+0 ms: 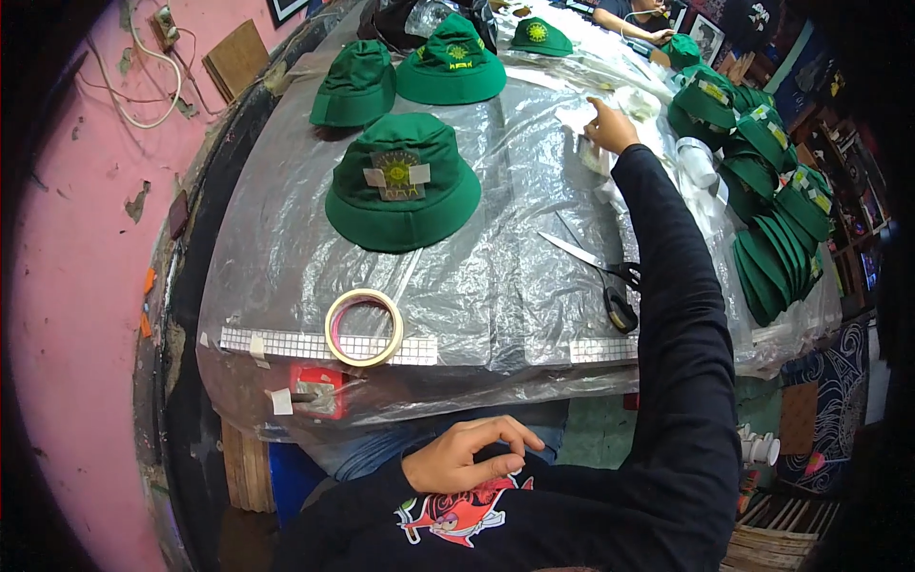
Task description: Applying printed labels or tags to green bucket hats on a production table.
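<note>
My right hand [611, 126] reaches far across the plastic-covered table, its index finger stretched out beside a whitish patch. Nothing shows clearly in it. Close to my body, my left hand [475, 452] hovers with loosely bent fingers, thumb apart, holding nothing visible. In front of me a green bucket hat [404, 181] stands upright, a clear film with a yellow design fixed on its front by pale tape strips. A roll of masking tape [333, 326] lies nearer me. Black-handled scissors [610, 286] lie spread beside my right forearm.
More green hats stand behind: a plain-sided hat [354, 86], a printed hat [452, 67] and a farther hat [540, 36]. Several stacked hats [777, 238] line the right edge near a white container [697, 162]. A gridded strip [419, 350] runs along the front. Another person [634, 21] handles a hat.
</note>
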A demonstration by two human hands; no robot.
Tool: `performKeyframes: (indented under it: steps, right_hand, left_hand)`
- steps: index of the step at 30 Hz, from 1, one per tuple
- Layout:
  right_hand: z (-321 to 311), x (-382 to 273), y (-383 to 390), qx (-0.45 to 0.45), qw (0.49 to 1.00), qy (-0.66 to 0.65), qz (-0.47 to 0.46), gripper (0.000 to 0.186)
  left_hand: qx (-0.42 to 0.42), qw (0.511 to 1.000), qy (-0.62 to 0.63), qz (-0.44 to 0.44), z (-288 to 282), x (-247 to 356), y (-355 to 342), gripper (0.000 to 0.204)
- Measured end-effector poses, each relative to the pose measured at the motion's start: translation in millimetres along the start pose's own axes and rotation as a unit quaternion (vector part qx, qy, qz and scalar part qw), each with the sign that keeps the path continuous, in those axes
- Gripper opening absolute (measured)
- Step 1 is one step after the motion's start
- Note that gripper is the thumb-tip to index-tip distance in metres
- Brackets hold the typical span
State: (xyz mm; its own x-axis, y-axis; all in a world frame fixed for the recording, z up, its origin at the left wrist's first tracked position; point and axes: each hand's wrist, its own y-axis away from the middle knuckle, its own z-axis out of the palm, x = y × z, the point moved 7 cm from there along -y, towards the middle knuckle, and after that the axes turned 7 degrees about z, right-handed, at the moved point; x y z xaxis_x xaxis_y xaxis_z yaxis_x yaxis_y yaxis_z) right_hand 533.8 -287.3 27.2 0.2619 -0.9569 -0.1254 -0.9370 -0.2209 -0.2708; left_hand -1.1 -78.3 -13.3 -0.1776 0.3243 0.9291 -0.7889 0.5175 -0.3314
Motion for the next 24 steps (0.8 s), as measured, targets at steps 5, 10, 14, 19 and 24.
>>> performKeyframes:
  steps: [5,10,14,19,24]
  right_hand:
    - [11.5,-5.1,-10.0,-0.002,1.0,0.025,-0.006,0.069]
    - [8.6,-16.8,-5.5,0.014,0.999,-0.012,-0.048,0.06]
    - [-0.5,-28.8,3.9,0.068,0.993,0.074,-0.057,0.048]
    - [0.2,-40.4,11.1,0.083,0.984,0.141,-0.07,0.047]
    - [-4.0,-27.6,8.4,0.106,0.992,0.001,-0.068,0.048]
  left_hand:
    - [0.02,1.0,-0.011,-0.018,-3.0,-1.8,2.7,0.015]
    - [0.025,0.999,-0.022,-0.025,0.0,-4.4,4.5,0.015]
    - [0.036,0.999,-0.005,-0.036,-0.4,-6.1,4.5,0.015]
    - [0.039,0.999,-0.021,-0.02,-2.9,-6.1,1.9,0.015]
    - [0.053,0.998,-0.012,-0.033,-5.6,-9.5,4.1,0.016]
